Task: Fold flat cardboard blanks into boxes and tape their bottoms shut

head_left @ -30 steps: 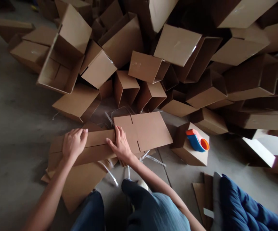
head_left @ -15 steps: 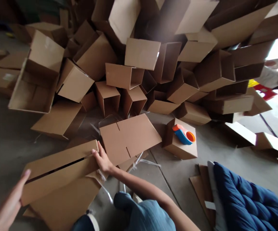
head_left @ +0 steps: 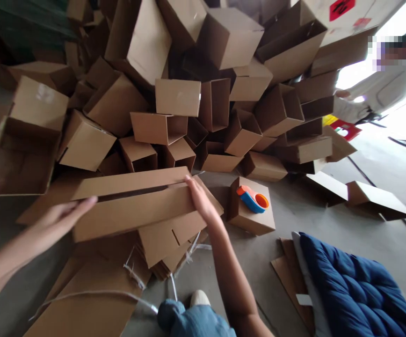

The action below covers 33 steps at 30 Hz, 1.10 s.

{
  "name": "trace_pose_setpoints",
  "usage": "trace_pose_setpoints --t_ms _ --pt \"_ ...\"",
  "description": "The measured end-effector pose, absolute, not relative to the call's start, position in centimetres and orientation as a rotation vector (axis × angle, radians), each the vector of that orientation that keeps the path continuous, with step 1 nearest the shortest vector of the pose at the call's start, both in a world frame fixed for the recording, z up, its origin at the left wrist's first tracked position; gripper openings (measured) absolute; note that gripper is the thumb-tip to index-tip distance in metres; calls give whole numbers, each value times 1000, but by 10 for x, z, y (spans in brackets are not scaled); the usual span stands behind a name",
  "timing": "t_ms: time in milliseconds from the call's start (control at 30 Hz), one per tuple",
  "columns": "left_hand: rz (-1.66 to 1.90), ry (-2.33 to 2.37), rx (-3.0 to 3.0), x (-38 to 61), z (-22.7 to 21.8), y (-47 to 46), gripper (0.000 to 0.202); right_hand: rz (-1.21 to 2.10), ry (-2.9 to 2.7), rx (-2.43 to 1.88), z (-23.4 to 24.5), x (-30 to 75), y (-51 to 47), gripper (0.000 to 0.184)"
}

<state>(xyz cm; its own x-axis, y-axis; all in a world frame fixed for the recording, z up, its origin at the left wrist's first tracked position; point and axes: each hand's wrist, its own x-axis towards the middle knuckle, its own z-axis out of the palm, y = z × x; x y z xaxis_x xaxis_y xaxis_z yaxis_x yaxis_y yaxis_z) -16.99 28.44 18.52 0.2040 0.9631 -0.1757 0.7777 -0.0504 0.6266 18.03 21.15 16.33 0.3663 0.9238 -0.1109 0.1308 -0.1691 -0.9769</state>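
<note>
A long cardboard box [head_left: 136, 213] is held between my hands, its top flaps nearly meeting with a dark gap along the middle. My left hand [head_left: 66, 216] presses its left end, thumb on the upper edge and the other fingers mostly hidden. At the opposite end, my right hand [head_left: 201, 199] grips the corner. Beneath the box lies a stack of flattened cardboard [head_left: 164, 238] with slots and loose white strapping [head_left: 189, 255]. An orange and blue tape dispenser [head_left: 254, 200] rests on a small closed box [head_left: 250, 222] right of my right hand.
A large heap of open cardboard boxes [head_left: 178, 96] fills the far side. A blue tufted cushion [head_left: 353, 285] lies at the lower right beside cardboard pieces [head_left: 292, 276]. Another person [head_left: 392, 89] is at the upper right. More flat cardboard [head_left: 94, 290] is near my legs.
Both hands have carried the box up and to the right, over the slotted flat cardboard. The view has shifted right, bringing the other person further into sight.
</note>
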Motion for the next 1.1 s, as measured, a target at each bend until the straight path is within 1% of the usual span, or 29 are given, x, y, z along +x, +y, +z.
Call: trace_pose_setpoints --t_ms 33,67,133,200,267,367,433,633,833,967,1100 --pt "308 1514 1778 -145 185 301 80 888 -955 -1630 161 200 208 57" --pt "247 1424 1731 -123 183 316 82 838 -941 -1676 156 215 204 56" --pt "68 1227 1661 -88 172 338 77 819 -898 -1790 138 235 199 55" --pt "-23 1199 1607 -72 155 349 72 827 -850 -1888 117 242 197 51" --pt "-44 1206 1548 -70 138 352 69 822 -831 -1933 99 241 197 50" --pt "58 1252 1545 -79 127 345 68 801 -860 -1945 85 236 200 52" --pt "83 1243 1565 -83 130 339 72 791 -892 -1938 83 235 201 54" --pt "-40 1295 1610 -81 152 344 78 808 -975 -1859 89 236 202 52" --pt "6 1312 1749 -78 150 339 99 861 -1022 -1774 86 243 204 48" --pt "55 1393 1732 -70 157 323 94 924 -1033 -1675 84 247 199 51" --pt "8 1419 1832 -70 169 332 79 1125 -991 -1584 90 257 191 48"
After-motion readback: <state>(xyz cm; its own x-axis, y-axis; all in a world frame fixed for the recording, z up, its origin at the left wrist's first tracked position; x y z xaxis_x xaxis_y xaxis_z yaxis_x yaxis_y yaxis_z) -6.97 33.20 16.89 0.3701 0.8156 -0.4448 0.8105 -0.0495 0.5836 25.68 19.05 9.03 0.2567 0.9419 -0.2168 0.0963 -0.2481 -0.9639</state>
